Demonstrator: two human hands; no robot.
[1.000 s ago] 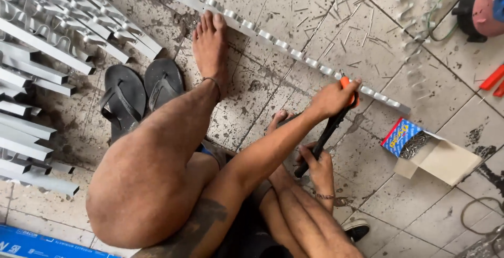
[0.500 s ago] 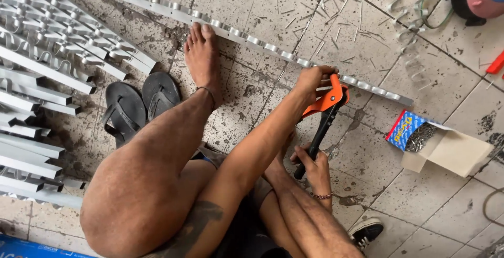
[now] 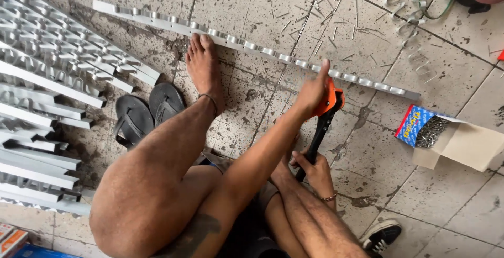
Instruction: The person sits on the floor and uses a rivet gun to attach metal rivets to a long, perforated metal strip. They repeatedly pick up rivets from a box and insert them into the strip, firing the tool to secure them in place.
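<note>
- On the stained tile floor [image 3: 367, 153], I sit with my bare foot [image 3: 203, 66] pressed against a long metal strip [image 3: 252, 45] lined with small raised tabs.
- My left hand [image 3: 313, 91] is wrapped over the orange head of a black-handled riveter [image 3: 323, 124], right at the strip's edge.
- My right hand [image 3: 315, 171] is clenched around the tool's lower handle, near my knee.
- Just beside the strip, to the right, an opened cardboard box [image 3: 451, 140] shows metal fasteners.
- Black sandals [image 3: 149, 112] lie by my leg; stacked metal profiles [image 3: 47, 95] fill the left side.
</note>
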